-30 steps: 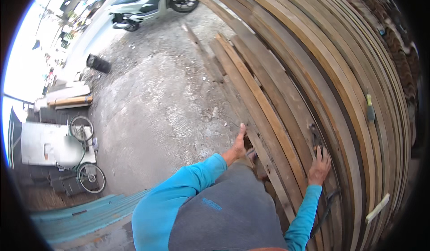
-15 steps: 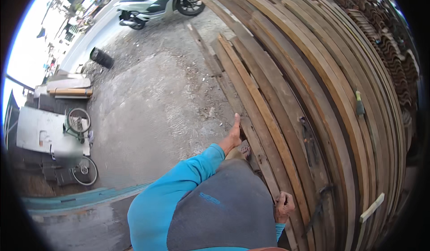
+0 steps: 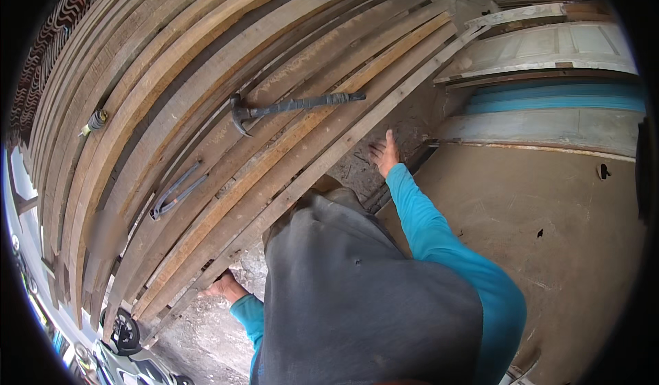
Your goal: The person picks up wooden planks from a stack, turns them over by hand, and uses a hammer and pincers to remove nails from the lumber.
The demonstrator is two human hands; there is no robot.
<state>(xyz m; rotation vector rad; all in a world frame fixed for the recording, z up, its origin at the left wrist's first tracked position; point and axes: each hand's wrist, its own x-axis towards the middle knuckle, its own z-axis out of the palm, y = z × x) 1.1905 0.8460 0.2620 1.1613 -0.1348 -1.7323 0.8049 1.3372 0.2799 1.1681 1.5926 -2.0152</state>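
A long, narrow wooden plank [image 3: 329,153] runs diagonally along the near side of a stack of boards. At its lower left stretch, my left hand [image 3: 223,287] is at the edge, closed around it with some fingers hidden by the wood. My right hand [image 3: 386,153] is held out open, fingers spread, just off the near side of the plank and holding nothing. A claw hammer [image 3: 295,107] with a dark wrapped handle lies across the boards. Farther left, pincers [image 3: 177,189] rest on them.
More stacked boards [image 3: 165,97] fill the far left, with a small brush-like tool [image 3: 95,122] on them. Wavy roof tiles [image 3: 68,11] lie beyond. On the right are a pale door panel [image 3: 583,45] and a brown sheet [image 3: 522,248]. A motorbike [image 3: 127,364] stands lower left.
The view has swung round to the right, bringing the hammer and door panels in. My right hand, closed at the boards before, is now open and off the wood. My left stays at the plank's edge.
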